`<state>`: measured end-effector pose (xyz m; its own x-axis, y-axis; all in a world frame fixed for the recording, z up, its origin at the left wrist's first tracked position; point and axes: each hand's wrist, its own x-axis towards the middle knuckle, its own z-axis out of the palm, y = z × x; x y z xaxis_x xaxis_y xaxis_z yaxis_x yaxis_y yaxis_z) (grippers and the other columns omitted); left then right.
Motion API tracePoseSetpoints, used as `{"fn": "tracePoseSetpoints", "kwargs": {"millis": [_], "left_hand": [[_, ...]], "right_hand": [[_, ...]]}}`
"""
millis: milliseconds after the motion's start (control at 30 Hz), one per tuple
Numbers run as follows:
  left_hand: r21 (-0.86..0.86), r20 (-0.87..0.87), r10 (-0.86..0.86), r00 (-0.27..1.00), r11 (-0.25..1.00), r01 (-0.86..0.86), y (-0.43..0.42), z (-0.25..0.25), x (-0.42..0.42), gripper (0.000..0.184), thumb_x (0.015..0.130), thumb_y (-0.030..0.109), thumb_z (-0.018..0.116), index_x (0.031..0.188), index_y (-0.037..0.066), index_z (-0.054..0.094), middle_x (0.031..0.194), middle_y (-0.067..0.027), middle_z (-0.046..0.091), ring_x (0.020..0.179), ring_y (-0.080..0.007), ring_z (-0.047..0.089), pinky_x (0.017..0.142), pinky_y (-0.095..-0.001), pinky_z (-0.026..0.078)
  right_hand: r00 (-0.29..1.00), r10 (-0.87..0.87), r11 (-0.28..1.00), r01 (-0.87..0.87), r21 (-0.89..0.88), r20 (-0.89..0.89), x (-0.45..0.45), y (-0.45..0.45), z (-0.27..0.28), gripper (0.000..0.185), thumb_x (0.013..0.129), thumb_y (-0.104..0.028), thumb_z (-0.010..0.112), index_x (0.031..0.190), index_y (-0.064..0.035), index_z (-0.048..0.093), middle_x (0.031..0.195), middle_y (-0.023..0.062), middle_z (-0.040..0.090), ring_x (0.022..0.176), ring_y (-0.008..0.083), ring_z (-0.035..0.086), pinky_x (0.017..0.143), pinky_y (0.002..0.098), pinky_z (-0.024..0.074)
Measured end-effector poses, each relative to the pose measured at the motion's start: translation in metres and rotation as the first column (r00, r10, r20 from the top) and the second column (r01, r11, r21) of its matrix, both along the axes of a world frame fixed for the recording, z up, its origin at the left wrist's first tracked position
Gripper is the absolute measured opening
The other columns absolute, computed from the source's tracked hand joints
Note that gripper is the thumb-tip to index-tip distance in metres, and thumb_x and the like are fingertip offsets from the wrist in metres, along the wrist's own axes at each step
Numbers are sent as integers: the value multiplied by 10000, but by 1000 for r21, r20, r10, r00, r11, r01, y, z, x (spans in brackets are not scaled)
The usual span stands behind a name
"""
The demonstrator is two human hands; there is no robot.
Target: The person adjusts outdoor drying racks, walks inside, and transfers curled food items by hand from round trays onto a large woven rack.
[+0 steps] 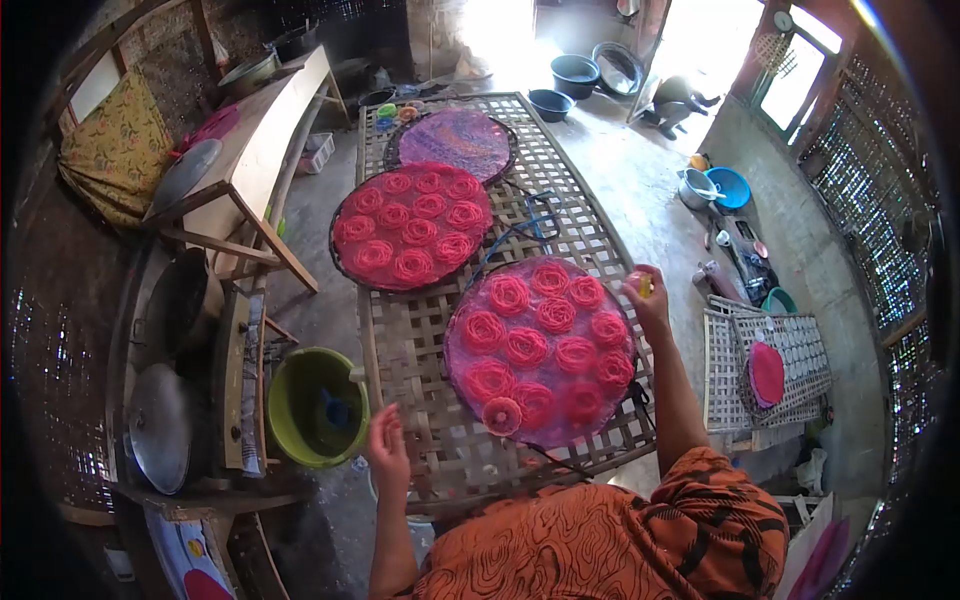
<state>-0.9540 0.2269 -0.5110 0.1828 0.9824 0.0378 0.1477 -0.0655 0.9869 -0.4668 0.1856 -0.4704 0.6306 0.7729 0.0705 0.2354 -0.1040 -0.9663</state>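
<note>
On the woven bamboo table top (420, 440), a round tray covered in purple sheeting (470, 395) bears several pink nest-like coils of strands (526, 346). A small pink ring-shaped piece (502, 416) sits at the tray's near edge, over the coils. My right hand (648, 297) is raised beside the tray's right rim, its fingers closed around a small yellow thing whose kind I cannot make out. Left of the tray, my left hand (388, 445) hovers at the table's edge, fingers loosely apart and holding nothing visible.
A second round tray of pink coils (412, 226) lies farther up the table, partly over a purple-covered tray (455, 140). Blue straps (525, 230) lie between. A green bucket (318, 408) stands left of the table. Pots, basins and a crouching person (678, 100) are farther off.
</note>
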Motion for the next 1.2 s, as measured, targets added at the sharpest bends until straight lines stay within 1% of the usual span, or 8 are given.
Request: {"fn": "tracePoseSetpoints", "kwargs": {"millis": [200, 267, 400, 567, 700, 833, 1000, 1200], "left_hand": [[425, -548, -71, 834, 835, 350, -7, 6, 30, 403, 856, 203, 603, 1226, 57, 540, 1330, -113, 499, 1272, -360, 396, 1085, -476, 267], [416, -630, -43, 776, 825, 383, -12, -6, 30, 405, 860, 231, 598, 1224, 60, 547, 1346, -110, 487, 1296, -352, 367, 1097, -481, 241], [392, -693, -28, 721, 824, 409, -14, -9, 27, 404, 867, 265, 586, 1214, 57, 564, 1366, -103, 473, 1334, -338, 323, 1115, -480, 210], [406, -703, -31, 711, 803, 437, -21, -5, 28, 383, 872, 242, 579, 1209, 60, 569, 1361, -102, 483, 1332, -326, 335, 1116, -466, 217], [410, -742, 1, 670, 792, 453, -23, -4, 28, 348, 882, 209, 558, 1197, 62, 579, 1338, -102, 507, 1309, -328, 373, 1093, -454, 273], [439, -747, 12, 664, 760, 479, -16, -25, 23, 338, 880, 193, 558, 1192, 67, 583, 1297, -160, 529, 1279, -309, 407, 1065, -436, 321], [495, -816, 99, 569, 628, 601, -51, 4, 36, 621, 911, 291, 595, 1429, 186, 270, 1410, -162, 402, 1232, -366, 432, 1056, -517, 345], [577, -759, -54, 648, 404, 710, -143, 0, 151, 541, 921, 295, 551, 1389, 150, 321, 1382, -169, 428, 1224, -362, 442, 1048, -501, 349]], "right_hand": [[566, 764, 643, -632, -431, 309, -193, -29, 54, 532, 736, -188, 730, 1206, -95, 501, 1206, 193, 534, 1005, 310, 539, 936, 451, 414], [336, 586, 758, -549, -352, 737, -232, -48, 7, 569, 741, -152, 701, 1265, -106, 484, 1250, 193, 478, 1096, 342, 488, 962, 450, 394], [379, 605, 751, -565, -343, 700, -261, -52, 8, 602, 759, -130, 694, 1306, -95, 446, 1270, 200, 424, 1148, 379, 457, 979, 445, 395], [806, 580, 813, -562, 152, -121, -257, -70, 9, 572, 826, -215, 690, 1316, -73, 431, 1175, 81, 526, 1089, 212, 522, 924, 335, 442], [316, 354, 933, -179, 312, -880, -223, -110, 35, 437, 954, -330, 528, 1325, -114, 444, 1077, 30, 555, 974, 134, 548, 850, 293, 473], [323, 573, 801, -29, 598, -753, -162, -166, 17, 422, 972, -368, 470, 1305, -108, 459, 1075, 32, 565, 966, 147, 561, 853, 312, 483], [857, 42, 856, 234, 460, -514, -103, -312, 26, 237, 963, -344, 494, 1074, -141, 546, 1019, -18, 588, 913, 114, 589, 805, 289, 495], [439, -353, 440, 857, 267, -826, -77, -608, -29, 144, 881, -208, 599, 757, -176, 534, 683, -65, 526, 567, 34, 478, 505, 200, 376]]}}
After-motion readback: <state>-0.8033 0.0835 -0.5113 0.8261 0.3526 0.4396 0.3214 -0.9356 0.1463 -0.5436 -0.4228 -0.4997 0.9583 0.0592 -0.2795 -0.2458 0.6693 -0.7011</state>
